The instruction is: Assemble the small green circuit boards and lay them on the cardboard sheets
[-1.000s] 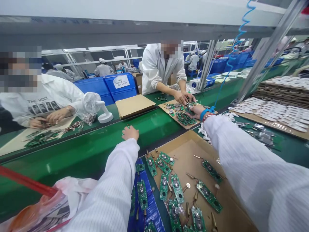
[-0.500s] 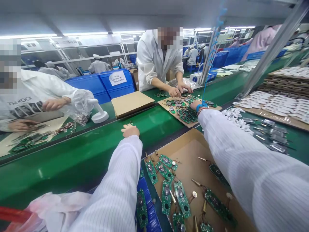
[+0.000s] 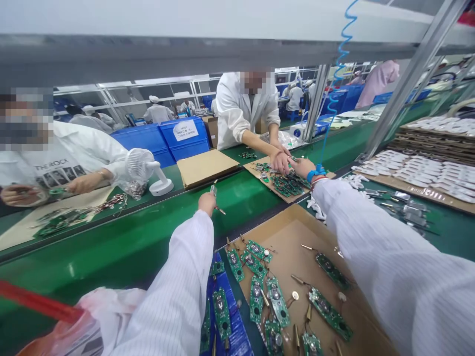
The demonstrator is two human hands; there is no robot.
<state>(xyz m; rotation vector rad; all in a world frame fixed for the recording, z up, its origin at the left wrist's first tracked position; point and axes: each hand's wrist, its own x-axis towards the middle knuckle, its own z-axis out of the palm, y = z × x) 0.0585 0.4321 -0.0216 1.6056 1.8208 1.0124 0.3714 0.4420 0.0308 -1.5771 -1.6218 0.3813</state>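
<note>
Circuit boards (image 3: 287,187) lie heaped on a small cardboard sheet (image 3: 256,173) across the far side of the green strip (image 3: 129,242), straight ahead and slightly right. Over the heap's far edge is the right hand (image 3: 302,167), its fingers pointing left and meeting a co-worker's hand (image 3: 281,161); the two overlap in view, so I cannot tell how wide the right fingers stand or whether they hold anything. A blue wristband (image 3: 316,172) circles that wrist, and a coiled blue cord (image 3: 343,44) runs down to it. The left hand (image 3: 208,202) is above the green strip, left of the heap, its fingers drawn in narrow around a small part (image 3: 214,188); a thin metal tip pokes out on the hand's right, the rest too hidden to identify. Nearer, between the two sleeves, more boards (image 3: 276,299) with brass-coloured cylinders on wires are spread over a large cardboard sheet (image 3: 293,242), and others rest on a blue sheet (image 3: 237,331). To the right, small white pieces (image 3: 317,210), metal parts (image 3: 413,215) and rows of white casings (image 3: 419,170) occupy the desk (image 3: 445,222). Across the strip stand a white fan (image 3: 139,163) and stacked brown sheets (image 3: 206,165).
</note>
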